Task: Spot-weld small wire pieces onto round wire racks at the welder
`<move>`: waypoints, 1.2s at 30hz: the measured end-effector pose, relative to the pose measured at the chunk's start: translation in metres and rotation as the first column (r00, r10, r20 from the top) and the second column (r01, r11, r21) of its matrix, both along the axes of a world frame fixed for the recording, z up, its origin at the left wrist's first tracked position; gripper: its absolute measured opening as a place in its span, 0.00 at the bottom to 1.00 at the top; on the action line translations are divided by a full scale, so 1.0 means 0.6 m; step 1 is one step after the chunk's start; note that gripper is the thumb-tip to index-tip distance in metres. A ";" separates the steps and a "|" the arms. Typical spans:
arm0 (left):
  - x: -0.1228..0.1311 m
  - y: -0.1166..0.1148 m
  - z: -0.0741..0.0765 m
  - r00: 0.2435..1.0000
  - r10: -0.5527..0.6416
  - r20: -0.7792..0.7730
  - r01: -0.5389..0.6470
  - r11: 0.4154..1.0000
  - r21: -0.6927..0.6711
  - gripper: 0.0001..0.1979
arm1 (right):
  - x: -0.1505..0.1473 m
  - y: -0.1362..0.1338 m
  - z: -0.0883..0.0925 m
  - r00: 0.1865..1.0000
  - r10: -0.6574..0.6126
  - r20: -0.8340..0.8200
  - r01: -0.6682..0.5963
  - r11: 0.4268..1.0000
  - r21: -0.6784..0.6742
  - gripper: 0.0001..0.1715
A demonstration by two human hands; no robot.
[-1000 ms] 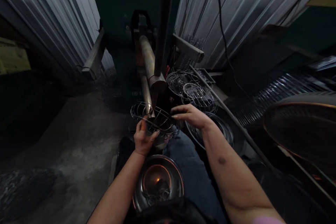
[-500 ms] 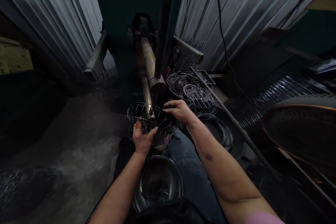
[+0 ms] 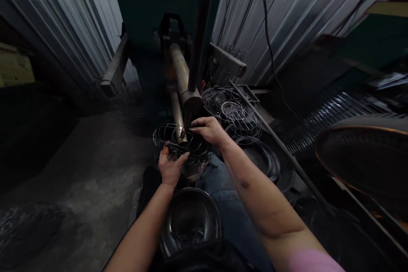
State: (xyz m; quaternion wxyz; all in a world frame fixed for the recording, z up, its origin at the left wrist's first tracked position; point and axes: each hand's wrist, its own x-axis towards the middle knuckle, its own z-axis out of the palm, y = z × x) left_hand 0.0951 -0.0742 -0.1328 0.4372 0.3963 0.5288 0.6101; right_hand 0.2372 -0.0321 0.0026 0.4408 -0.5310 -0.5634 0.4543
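Observation:
A round wire basket (image 3: 200, 158) hangs around the lower metal bar (image 3: 177, 112) of a welding machine, under its upright electrode (image 3: 188, 119). My left hand (image 3: 171, 165) grips the near left part of the basket, with an orange covering on one finger. Close to the electrode tip, my right hand (image 3: 208, 129) is closed in a pinch. Whatever sits between its fingertips is too small and dark to name. Below my hands, a shiny metal bowl (image 3: 216, 214) holds small wire pieces (image 3: 193, 234).
Several wire baskets (image 3: 234, 110) are piled right of the machine, above a coil of wire (image 3: 270, 161). A long rod (image 3: 287, 153) slants past them. A big round fan-like guard (image 3: 366, 157) stands at the right. Corrugated metal sheets (image 3: 76, 8) form the wall behind.
My right hand has moved left, from the basket's right side to beside the electrode tip. My left hand keeps hold of the basket. The whole view has shifted slightly.

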 end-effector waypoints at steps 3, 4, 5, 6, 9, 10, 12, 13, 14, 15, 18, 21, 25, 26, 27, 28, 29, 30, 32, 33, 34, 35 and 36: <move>0.002 -0.002 0.005 0.999 -0.030 0.019 0.030 0.999 -0.023 0.37 | 0.004 0.001 -0.008 1.000 -0.002 -0.027 0.001 1.000 -0.020 0.14; 0.002 -0.002 0.006 0.999 -0.032 0.010 0.032 0.999 -0.025 0.37 | 0.012 -0.001 -0.013 0.999 -0.021 -0.043 0.020 1.000 -0.021 0.16; 0.002 -0.003 0.007 0.999 -0.032 0.002 0.032 0.999 -0.024 0.36 | 0.023 -0.005 -0.019 0.997 -0.051 -0.056 0.050 0.998 -0.023 0.17; 0.001 -0.003 0.008 0.999 -0.034 -0.004 0.034 0.999 -0.025 0.36 | 0.037 -0.011 -0.026 0.994 -0.084 -0.068 0.083 0.996 -0.028 0.19; -0.003 -0.003 0.010 0.999 -0.039 -0.026 0.037 0.997 -0.061 0.36 | 0.083 -0.038 -0.046 0.986 -0.142 -0.086 0.136 0.988 -0.069 0.21; -0.004 -0.003 0.010 0.999 -0.043 -0.028 0.041 0.996 -0.073 0.36 | 0.096 -0.048 -0.051 0.987 -0.135 -0.087 0.127 0.988 -0.088 0.21; -0.006 -0.005 0.011 0.998 -0.061 -0.010 0.060 0.995 -0.086 0.34 | 0.112 -0.066 -0.057 0.991 -0.100 -0.086 0.089 0.989 -0.119 0.20; -0.006 -0.007 0.012 0.998 -0.065 0.016 0.066 0.994 -0.084 0.32 | 0.114 -0.072 -0.059 0.993 -0.081 -0.089 0.069 0.989 -0.132 0.20; -0.005 -0.008 0.012 0.997 -0.063 0.049 0.066 0.995 -0.081 0.30 | 0.114 -0.077 -0.061 0.993 -0.063 -0.098 0.048 0.989 -0.143 0.20; -0.004 -0.009 0.011 0.995 -0.051 0.083 0.058 0.995 -0.081 0.29 | 0.111 -0.079 -0.061 0.993 -0.049 -0.109 0.032 0.988 -0.150 0.21; -0.003 -0.009 0.009 0.989 0.006 0.150 0.009 0.995 -0.099 0.28 | 0.097 -0.074 -0.060 0.991 -0.035 -0.132 0.018 0.991 -0.129 0.21; -0.011 -0.006 0.003 0.982 0.033 0.185 -0.014 0.994 -0.104 0.30 | 0.091 -0.070 -0.056 0.994 -0.068 -0.088 0.063 0.996 -0.061 0.20; -0.065 -0.018 0.000 0.980 0.074 0.186 -0.056 0.993 -0.101 0.35 | 0.105 -0.101 -0.056 0.993 -0.118 0.024 0.119 0.990 -0.074 0.23; -0.090 -0.026 0.001 0.985 0.089 0.150 -0.075 0.992 -0.098 0.36 | 0.113 -0.115 -0.059 0.990 -0.129 0.063 0.135 0.986 -0.099 0.24; -0.120 -0.037 0.003 0.989 0.110 0.099 -0.102 0.991 -0.089 0.36 | 0.121 -0.131 -0.065 0.984 -0.142 0.104 0.154 0.981 -0.119 0.24; -0.157 -0.049 0.004 0.991 0.131 0.037 -0.128 0.989 -0.075 0.36 | 0.130 -0.145 -0.072 0.978 -0.148 0.149 0.170 0.974 -0.147 0.25; -0.200 -0.063 0.004 0.986 0.163 -0.036 -0.165 0.985 -0.049 0.35 | 0.140 -0.159 -0.082 0.965 -0.182 0.187 0.214 0.962 -0.169 0.25; -0.247 -0.081 0.002 0.970 0.223 -0.100 -0.225 0.974 -0.018 0.34 | 0.149 -0.170 -0.094 0.957 -0.199 0.209 0.239 0.952 -0.189 0.26; -0.353 -0.130 -0.005 0.911 0.339 -0.235 -0.345 0.938 0.017 0.38 | 0.163 -0.190 -0.122 0.924 -0.227 0.307 0.310 0.916 -0.255 0.25; -0.407 -0.162 -0.009 0.865 0.386 -0.322 -0.407 0.913 0.000 0.39 | 0.168 -0.199 -0.136 0.894 -0.266 0.361 0.372 0.889 -0.267 0.23; -0.459 -0.200 -0.014 0.813 0.386 -0.435 -0.445 0.895 -0.039 0.38 | 0.170 -0.208 -0.150 0.860 -0.291 0.420 0.424 0.865 -0.269 0.22; -0.507 -0.240 -0.018 0.753 0.337 -0.565 -0.475 0.873 -0.112 0.36 | 0.169 -0.217 -0.161 0.840 -0.264 0.473 0.433 0.852 -0.293 0.20; -0.549 -0.283 -0.024 0.674 0.230 -0.702 -0.508 0.834 -0.215 0.33 | 0.166 -0.225 -0.169 0.818 -0.300 0.491 0.471 0.839 -0.272 0.19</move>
